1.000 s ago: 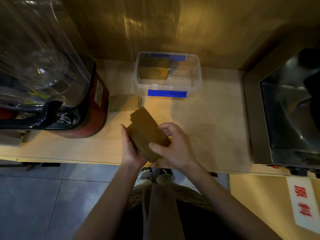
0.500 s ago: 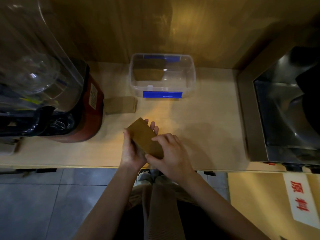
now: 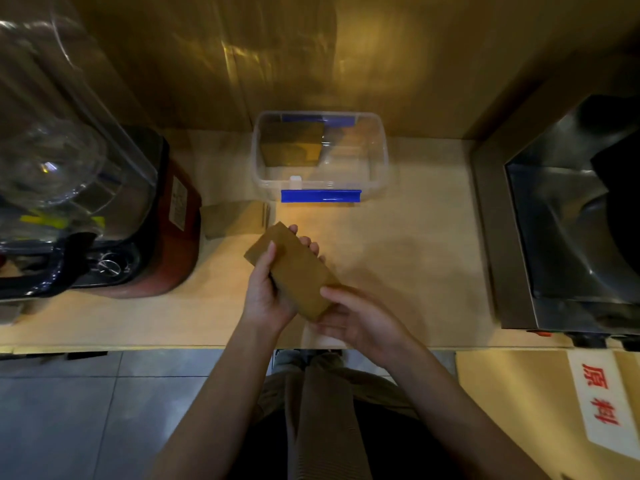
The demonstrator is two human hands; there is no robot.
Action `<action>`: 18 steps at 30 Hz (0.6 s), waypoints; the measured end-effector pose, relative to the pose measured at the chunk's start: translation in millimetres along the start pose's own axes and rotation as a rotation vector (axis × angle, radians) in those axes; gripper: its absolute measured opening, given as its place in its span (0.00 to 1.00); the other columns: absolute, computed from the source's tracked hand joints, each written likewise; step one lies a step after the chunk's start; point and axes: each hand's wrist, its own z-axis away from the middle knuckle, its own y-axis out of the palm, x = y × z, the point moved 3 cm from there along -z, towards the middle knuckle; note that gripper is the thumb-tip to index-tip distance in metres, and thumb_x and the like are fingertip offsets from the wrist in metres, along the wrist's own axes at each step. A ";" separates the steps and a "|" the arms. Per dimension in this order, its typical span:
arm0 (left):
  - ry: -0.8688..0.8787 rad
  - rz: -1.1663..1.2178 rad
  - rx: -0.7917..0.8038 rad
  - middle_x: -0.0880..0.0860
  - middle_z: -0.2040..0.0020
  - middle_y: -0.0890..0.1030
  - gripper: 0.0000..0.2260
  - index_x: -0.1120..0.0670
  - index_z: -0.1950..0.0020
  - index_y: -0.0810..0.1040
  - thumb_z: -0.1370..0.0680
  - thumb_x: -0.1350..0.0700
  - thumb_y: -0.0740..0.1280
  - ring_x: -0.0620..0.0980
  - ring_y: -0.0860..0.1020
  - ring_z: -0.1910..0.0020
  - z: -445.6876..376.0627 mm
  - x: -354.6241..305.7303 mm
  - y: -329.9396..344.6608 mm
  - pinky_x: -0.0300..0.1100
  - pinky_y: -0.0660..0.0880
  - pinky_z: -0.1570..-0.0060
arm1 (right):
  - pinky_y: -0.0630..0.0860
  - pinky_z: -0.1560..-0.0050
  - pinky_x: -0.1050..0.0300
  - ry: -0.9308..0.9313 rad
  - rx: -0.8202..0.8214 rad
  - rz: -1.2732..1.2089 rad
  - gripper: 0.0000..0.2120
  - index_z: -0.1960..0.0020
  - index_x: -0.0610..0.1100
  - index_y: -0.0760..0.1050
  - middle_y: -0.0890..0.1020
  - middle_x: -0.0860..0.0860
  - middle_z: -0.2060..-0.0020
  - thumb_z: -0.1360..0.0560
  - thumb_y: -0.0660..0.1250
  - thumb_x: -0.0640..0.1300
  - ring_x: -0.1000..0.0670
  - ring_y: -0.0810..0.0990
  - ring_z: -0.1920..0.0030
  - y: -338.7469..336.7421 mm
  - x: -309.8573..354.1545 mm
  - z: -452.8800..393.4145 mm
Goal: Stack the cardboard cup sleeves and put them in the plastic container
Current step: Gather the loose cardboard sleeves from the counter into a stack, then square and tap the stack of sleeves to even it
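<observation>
I hold a flat stack of brown cardboard cup sleeves (image 3: pixel 294 270) over the counter's front middle, tilted with one end pointing far-left. My left hand (image 3: pixel 268 296) grips its left side, thumb on top and fingers underneath. My right hand (image 3: pixel 356 318) holds the near end. The clear plastic container (image 3: pixel 379 161) with blue clips stands open at the back by the wall; more brown sleeves (image 3: pixel 292 147) lie in its left half. Another flat sleeve (image 3: pixel 233 218) lies on the counter between the container and the blender.
A red-based blender (image 3: pixel 166 233) with a clear jug fills the left of the wooden counter (image 3: pixel 415 258). A metal appliance (image 3: pixel 561 237) stands on the right. A cardboard box with a red-lettered label (image 3: pixel 597 400) sits below right. Grey floor tiles lie below the counter edge.
The stack has turned in my hands and sits a little nearer the counter's front. My right hand slid from on top of the stack down to its near end.
</observation>
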 end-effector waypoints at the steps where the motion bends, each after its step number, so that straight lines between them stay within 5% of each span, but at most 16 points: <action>1: -0.012 -0.031 -0.010 0.50 0.57 0.80 0.27 0.51 0.45 0.74 0.41 0.46 0.76 0.47 0.79 0.54 -1.1 0.0 -0.3 0.47 0.71 0.42 | 0.77 0.46 0.49 0.005 -0.008 -0.013 0.08 0.48 0.40 0.75 0.82 0.42 0.53 0.27 0.65 0.39 0.45 0.81 0.54 -1.9 0.0 -3.1; 5: -0.060 -0.122 -0.015 0.52 0.50 0.82 0.29 0.52 0.41 0.74 0.40 0.51 0.76 0.50 0.79 0.47 -4.2 -4.0 -9.1 0.46 0.74 0.43 | 0.78 0.47 0.49 0.020 -0.011 0.001 0.07 0.50 0.43 0.75 0.81 0.44 0.52 0.28 0.65 0.37 0.45 0.81 0.53 -14.7 1.1 -18.1; 10: -0.103 -0.540 -0.164 0.51 0.49 0.79 0.20 0.51 0.42 0.75 0.33 0.61 0.70 0.48 0.78 0.48 -3.5 -16.5 -35.5 0.36 0.77 0.54 | 0.78 0.66 0.67 -0.079 -0.111 0.396 0.10 0.48 0.45 0.75 0.80 0.51 0.60 0.27 0.67 0.36 0.57 0.81 0.65 -44.6 22.0 -24.7; 14: -0.071 -1.054 -0.275 0.51 0.52 0.79 0.18 0.57 0.41 0.73 0.29 0.67 0.66 0.52 0.77 0.49 -6.2 -6.4 -48.5 0.32 0.77 0.57 | 0.77 0.57 0.56 -0.278 -0.156 0.714 0.11 0.47 0.41 0.75 0.80 0.43 0.57 0.29 0.67 0.34 0.45 0.79 0.57 -60.8 32.3 -37.8; 18: 0.078 -1.368 -0.405 0.54 0.45 0.79 0.19 0.56 0.38 0.71 0.28 0.61 0.67 0.53 0.77 0.44 -15.2 7.7 -63.7 0.45 0.75 0.46 | 0.74 0.48 0.54 -0.441 -0.292 0.929 0.15 0.41 0.43 0.73 0.81 0.47 0.50 0.28 0.66 0.36 0.49 0.78 0.49 -61.0 25.7 -52.2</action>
